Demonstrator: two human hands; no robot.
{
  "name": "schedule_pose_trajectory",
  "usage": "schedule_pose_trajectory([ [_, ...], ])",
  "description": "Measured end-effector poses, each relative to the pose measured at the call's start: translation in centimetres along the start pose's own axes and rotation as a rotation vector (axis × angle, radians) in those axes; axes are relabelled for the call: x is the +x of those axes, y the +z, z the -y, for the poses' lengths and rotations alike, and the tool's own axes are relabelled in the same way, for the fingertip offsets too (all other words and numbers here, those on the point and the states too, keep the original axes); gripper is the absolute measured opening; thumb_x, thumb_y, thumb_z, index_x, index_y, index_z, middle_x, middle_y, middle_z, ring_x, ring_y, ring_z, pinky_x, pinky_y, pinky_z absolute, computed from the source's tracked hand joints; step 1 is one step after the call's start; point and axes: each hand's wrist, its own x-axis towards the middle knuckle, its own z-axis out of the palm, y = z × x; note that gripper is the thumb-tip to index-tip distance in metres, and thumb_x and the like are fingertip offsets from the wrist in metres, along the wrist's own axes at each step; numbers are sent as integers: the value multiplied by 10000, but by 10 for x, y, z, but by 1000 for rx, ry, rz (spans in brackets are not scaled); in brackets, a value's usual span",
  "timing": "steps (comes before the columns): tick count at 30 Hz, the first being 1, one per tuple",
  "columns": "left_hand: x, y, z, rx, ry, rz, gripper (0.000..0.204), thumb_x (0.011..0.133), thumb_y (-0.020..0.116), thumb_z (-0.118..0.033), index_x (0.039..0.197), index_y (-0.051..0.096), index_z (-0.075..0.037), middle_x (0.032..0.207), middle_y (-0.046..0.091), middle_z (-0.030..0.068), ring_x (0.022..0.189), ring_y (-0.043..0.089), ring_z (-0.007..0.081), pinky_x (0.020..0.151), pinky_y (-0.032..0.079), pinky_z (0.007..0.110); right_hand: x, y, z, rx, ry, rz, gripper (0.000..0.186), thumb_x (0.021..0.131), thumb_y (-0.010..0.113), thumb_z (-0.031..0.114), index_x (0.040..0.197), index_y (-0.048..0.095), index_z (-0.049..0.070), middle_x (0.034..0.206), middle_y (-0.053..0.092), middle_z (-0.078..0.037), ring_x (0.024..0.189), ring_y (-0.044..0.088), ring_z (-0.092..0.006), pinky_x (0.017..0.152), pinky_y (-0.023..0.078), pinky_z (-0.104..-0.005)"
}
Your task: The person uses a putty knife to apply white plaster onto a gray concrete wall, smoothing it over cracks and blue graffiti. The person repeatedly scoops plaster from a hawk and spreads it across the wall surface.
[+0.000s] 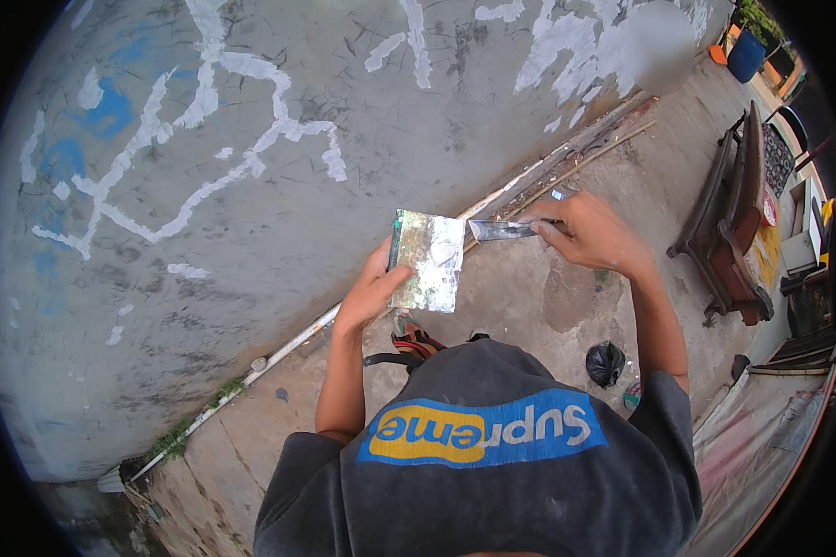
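Left hand (367,295) grips a flat, putty-smeared board (427,261) at chest height; right hand (593,232), fingers closed on what looks like a putty knife (503,229), touches its blade to the board's edge, before a patched grey wall (251,139).

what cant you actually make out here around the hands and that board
Head view only:
- Knife handle: hidden inside the right hand; only the putty knife blade shows.
- Underside of the flat board: faces away; left hand covers its near edge.
- Feet and sandals: mostly hidden by the shirt.
- Black bag: contents unseen.
- Wall's far right patch: blurred.
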Motion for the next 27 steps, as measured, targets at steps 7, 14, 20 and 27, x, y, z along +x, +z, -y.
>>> schedule_pose_trajectory([
  [7,9,-2,-6,13,-86,44,692,740,502,-40,1405,336,56,1266,528,133,1088,540,173,924,436,283,35,-22,-31,309,36,369,188,859,622,149,962,672,1,631,631,-73,471,566,-142,475,451,-295],
  [14,13,-3,-4,-329,-105,-42,677,730,486,-38,1385,349,57,1226,553,152,1054,586,189,879,499,299,45,10,-43,780,106,234,245,899,652,233,853,652,-8,635,619,-47,474,515,-77,418,371,-216],
  [20,18,-6,0,-445,-40,-20,623,753,457,-26,1364,356,47,1206,564,151,1040,602,193,877,513,305,43,33,-44,865,124,180,214,902,643,200,890,641,-13,647,613,-44,487,519,-79,432,383,-217],
  [27,18,-5,-1,-407,-42,-44,614,761,453,-22,1363,353,49,1207,563,147,1043,601,190,877,511,309,35,39,-46,792,197,103,217,904,635,187,907,637,-30,662,624,-48,532,549,-87,448,417,-232],
])
